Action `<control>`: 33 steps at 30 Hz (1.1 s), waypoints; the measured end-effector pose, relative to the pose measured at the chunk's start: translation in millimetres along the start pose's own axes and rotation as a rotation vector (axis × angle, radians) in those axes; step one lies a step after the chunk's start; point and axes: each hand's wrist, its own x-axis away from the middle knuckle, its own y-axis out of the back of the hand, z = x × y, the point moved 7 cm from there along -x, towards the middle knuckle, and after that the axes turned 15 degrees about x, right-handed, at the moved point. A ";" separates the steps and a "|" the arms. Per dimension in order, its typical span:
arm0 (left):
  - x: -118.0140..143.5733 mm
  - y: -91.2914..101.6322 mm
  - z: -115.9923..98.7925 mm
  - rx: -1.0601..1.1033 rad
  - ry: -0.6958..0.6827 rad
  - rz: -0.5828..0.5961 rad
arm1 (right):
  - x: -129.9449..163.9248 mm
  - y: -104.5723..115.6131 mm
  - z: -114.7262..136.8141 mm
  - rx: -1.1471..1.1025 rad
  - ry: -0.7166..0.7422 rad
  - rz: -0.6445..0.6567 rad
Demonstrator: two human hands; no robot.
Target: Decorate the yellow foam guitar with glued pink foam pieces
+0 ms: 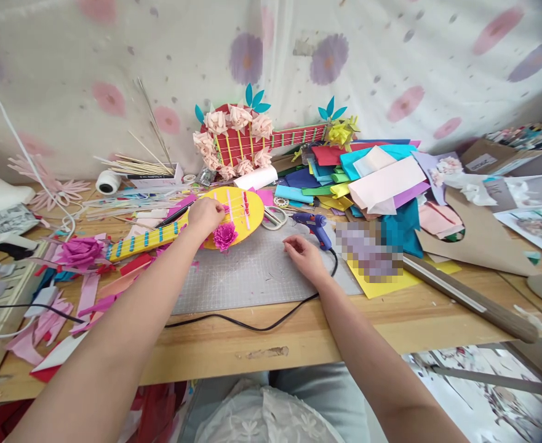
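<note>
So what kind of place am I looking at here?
Most likely a home paper-craft desk: a wooden table with a grey cutting mat, a blue glue gun and a heap of coloured paper sheets. The left hand rests on a yellow paper guitar.

Red paper guitar (252, 138) with pale paper roses leans against floral cloth backdrop (390, 55) at rear. Stack of coloured paper sheets (372, 175) right of centre. Scissors (274, 216) lie beside the stack's left edge. Bundle of wooden skewers (135, 165) and 1 white tape roll (107, 181) at rear left. Brown cardboard piece (478, 240) at right. Pink paper strips (49, 314) scattered at left on wooden table (326, 329).
</note>
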 end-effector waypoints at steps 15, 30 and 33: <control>-17.0 19.4 7.8 0.134 0.058 0.011 | -2.3 7.1 -9.6 -0.017 -0.033 0.000; -27.7 7.9 -2.0 0.209 0.002 0.065 | -3.4 2.8 -13.4 -0.001 -0.053 0.013; -22.6 18.6 -10.0 0.356 -0.001 0.022 | -3.6 3.2 -12.8 0.011 -0.045 0.009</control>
